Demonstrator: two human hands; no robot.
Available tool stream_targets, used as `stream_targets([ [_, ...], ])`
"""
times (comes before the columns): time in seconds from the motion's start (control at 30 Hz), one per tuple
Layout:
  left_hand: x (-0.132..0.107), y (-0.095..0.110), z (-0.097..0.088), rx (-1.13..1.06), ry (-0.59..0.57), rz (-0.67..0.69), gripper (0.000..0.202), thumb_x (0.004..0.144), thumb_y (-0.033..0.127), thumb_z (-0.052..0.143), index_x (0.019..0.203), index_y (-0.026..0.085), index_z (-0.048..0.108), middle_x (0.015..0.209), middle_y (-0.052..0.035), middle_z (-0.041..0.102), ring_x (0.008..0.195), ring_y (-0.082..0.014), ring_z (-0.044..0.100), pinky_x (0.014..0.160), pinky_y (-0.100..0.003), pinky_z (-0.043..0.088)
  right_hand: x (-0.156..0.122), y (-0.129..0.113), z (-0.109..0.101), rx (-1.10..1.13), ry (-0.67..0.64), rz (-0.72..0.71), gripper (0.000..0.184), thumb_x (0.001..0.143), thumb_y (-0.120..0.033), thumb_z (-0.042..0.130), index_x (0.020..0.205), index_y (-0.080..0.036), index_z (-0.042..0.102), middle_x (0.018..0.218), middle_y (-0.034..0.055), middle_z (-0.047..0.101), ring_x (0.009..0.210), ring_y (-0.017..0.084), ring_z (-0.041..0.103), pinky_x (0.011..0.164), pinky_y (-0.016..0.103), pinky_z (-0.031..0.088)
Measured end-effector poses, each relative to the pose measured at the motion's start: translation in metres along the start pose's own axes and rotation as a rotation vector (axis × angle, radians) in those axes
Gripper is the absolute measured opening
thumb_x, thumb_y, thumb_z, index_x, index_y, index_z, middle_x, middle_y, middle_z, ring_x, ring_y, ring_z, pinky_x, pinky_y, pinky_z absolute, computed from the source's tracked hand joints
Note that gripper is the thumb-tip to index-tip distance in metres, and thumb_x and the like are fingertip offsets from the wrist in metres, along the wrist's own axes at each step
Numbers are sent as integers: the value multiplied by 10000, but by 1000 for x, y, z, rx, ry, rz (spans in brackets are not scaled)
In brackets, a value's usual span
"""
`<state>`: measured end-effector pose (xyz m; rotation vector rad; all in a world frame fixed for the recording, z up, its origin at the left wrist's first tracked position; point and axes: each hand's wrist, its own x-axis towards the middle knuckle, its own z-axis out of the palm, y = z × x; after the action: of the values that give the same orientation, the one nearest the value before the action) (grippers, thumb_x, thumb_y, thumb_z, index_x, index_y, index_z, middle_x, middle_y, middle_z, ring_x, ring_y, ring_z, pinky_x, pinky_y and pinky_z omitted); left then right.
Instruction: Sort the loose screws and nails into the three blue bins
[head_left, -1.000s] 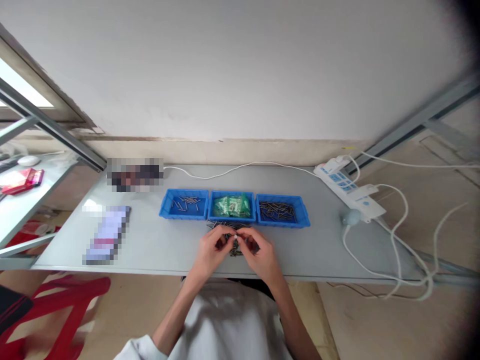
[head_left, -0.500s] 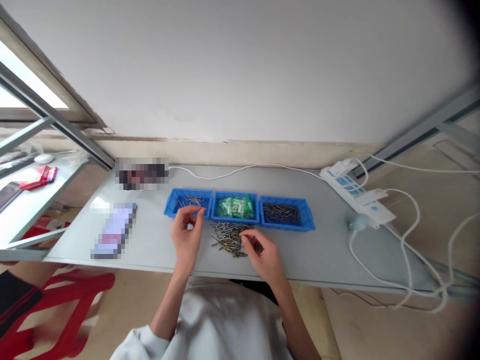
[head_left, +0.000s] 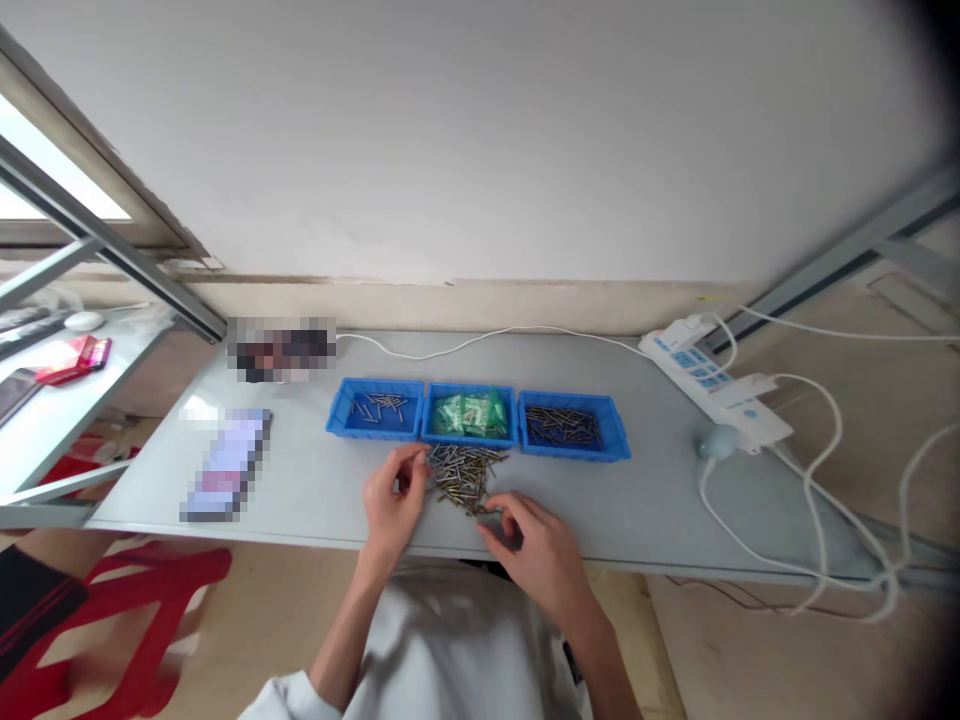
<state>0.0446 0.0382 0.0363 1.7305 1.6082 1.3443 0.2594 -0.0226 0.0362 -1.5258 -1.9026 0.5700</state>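
Observation:
A loose pile of small metal pins [head_left: 461, 474] lies on the grey table [head_left: 315, 485], just in front of three blue trays. The left tray [head_left: 375, 434] holds a few silvery pins, the middle tray [head_left: 469, 440] has green bags, and the right tray [head_left: 574, 453] contains many dark pins. My left hand [head_left: 391, 497] is at the pile's left edge, thumb and fingers pinched together. My right hand [head_left: 534, 545] rests at the pile's near edge with its fingers curled onto the pins. What either hand holds is too small to make out.
A blurred phone-like object [head_left: 225, 465] lies at the table's left. A white power strip [head_left: 712, 392] with trailing cables sits at the right. A white cable [head_left: 480, 338] runs along the back. A red chair [head_left: 142, 620] stands at lower left beside a side table [head_left: 45, 410].
My left hand went from the pile to the left tray and has come back to the pile's left edge. My right hand has drawn back toward the table's front edge.

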Motion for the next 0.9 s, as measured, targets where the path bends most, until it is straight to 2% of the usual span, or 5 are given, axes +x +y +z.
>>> stream_targets([
  [0.23, 3, 0, -2, -43, -27, -16, 198, 1038, 338, 590, 1050, 197, 729, 672, 22, 729, 554, -107, 609, 599, -207, 479, 4, 1, 4, -74, -28, 53, 55, 961, -235, 626, 926, -240, 668, 667, -43, 586, 572, 152, 571, 575, 270, 383],
  [0.57, 0, 3, -2, -17, -24, 12, 203, 1031, 331, 590, 1048, 199, 743, 675, 18, 723, 553, -104, 585, 598, -207, 475, 7, 6, 6, -3, 92, 49, 168, 1057, -351, 556, 981, -233, 650, 714, -19, 611, 608, 153, 588, 600, 266, 433],
  [0.67, -4, 6, 0, 17, -122, 109, 193, 1026, 306, 596, 1060, 213, 762, 707, 1, 732, 549, -105, 558, 594, -215, 482, 12, -2, 4, 144, 157, 54, 141, 1059, -357, 578, 1023, -233, 635, 758, -7, 660, 620, 147, 604, 634, 256, 486],
  [0.8, -9, 15, 8, -86, -362, 225, 206, 1026, 279, 589, 1129, 226, 759, 951, -59, 776, 583, -100, 585, 570, -215, 505, 21, -17, 3, 311, 195, -6, 129, 1075, -334, 552, 1101, -233, 629, 890, 38, 726, 728, 161, 677, 709, 262, 556],
  [0.9, -10, 19, 13, -190, -384, 240, 172, 1021, 246, 587, 1054, 208, 751, 1023, -83, 764, 616, -100, 599, 559, -209, 507, 26, -23, 6, 338, 211, -90, 133, 1088, -298, 523, 1136, -239, 632, 953, 56, 720, 792, 168, 691, 724, 263, 566],
])
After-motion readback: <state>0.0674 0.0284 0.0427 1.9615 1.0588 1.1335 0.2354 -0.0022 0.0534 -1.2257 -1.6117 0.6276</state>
